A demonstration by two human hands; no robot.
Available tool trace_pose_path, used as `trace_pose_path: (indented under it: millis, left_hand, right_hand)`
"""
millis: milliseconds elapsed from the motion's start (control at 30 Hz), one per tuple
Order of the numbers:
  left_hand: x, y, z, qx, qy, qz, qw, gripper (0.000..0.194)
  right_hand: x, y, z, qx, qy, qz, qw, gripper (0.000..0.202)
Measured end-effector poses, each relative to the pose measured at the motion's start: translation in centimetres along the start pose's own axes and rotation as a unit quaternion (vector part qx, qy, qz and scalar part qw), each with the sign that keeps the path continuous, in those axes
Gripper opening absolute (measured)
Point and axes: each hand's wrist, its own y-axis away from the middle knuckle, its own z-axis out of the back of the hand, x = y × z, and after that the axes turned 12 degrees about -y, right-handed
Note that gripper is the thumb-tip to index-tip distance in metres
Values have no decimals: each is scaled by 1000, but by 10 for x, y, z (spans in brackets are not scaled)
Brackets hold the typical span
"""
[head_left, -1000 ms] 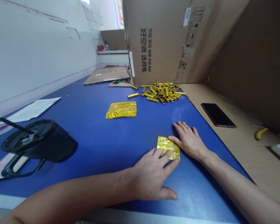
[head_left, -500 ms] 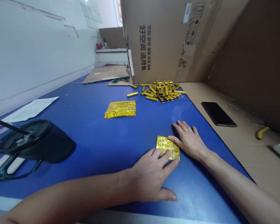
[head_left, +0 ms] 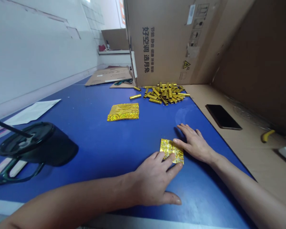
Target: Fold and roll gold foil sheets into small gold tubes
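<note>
A small square of shiny gold foil (head_left: 166,146) lies flat on the blue table. My left hand (head_left: 154,179) rests with fingers spread over its near left edge, the fingertips on the foil and the thumb out to the side. At the foil's upper right is my right hand (head_left: 196,144), fingers stretched out and the thumb tip at the foil's edge. Farther off sits a flat stack of gold foil sheets (head_left: 123,112). Behind it, many small gold tubes (head_left: 165,93) form a pile, with a loose tube (head_left: 135,96) to its left.
On the left stand a dark mug (head_left: 45,143) with a straw and a white sheet (head_left: 33,111). A large cardboard box (head_left: 169,41) rises at the back. At right, a black phone (head_left: 222,116) lies on cardboard.
My right hand has shifted slightly to the right, and its fingers look a little raised. My left hand and the foil square have hardly moved.
</note>
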Motion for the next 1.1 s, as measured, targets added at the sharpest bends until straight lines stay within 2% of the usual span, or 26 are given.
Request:
trace_pose_path:
  millis: [233,400,800,1100]
  left_hand:
    - [1,0,-2,3,-5,-3,1000,78]
    - [1,0,-3,2,-8,-8,1000,79]
    - [2,0,0,2,-7,-5,1000,76]
    - [0,0,2,6,-17,-4,1000,77]
  right_hand:
    - [-9,10,16,110,3,57,992,91]
    - [-10,9,16,144,18,44,988,93]
    - [-6,8,12,93,1,9,996,69]
    - [-9,5,-3,30,16,-28,999,56]
